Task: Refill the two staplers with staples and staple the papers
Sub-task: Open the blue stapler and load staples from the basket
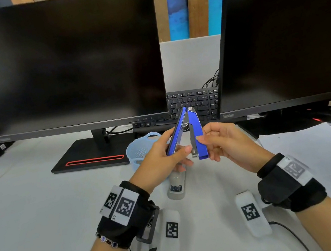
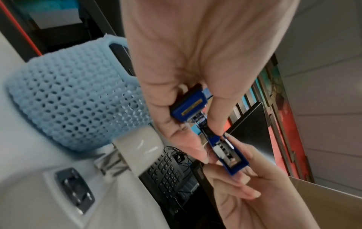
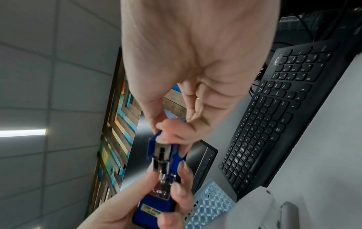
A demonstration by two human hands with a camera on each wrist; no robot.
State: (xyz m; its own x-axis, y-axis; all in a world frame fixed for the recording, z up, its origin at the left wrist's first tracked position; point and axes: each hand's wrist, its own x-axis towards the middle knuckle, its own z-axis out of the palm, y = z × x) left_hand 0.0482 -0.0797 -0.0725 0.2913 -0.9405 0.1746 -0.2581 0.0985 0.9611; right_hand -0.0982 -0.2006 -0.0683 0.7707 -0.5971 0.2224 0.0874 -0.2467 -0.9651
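Note:
I hold a blue stapler up over the desk, swung open into an inverted V with its hinge at the top. My left hand grips the left blue arm. My right hand pinches the right blue arm with the metal staple channel between thumb and fingers. A grey stapler lies on the desk under my left hand, its top raised in the left wrist view. White papers lie at the right. No staples can be made out.
A light blue mesh basket stands behind my left hand. Two dark monitors and a black keyboard fill the back of the desk. Two white tagged blocks lie near the front.

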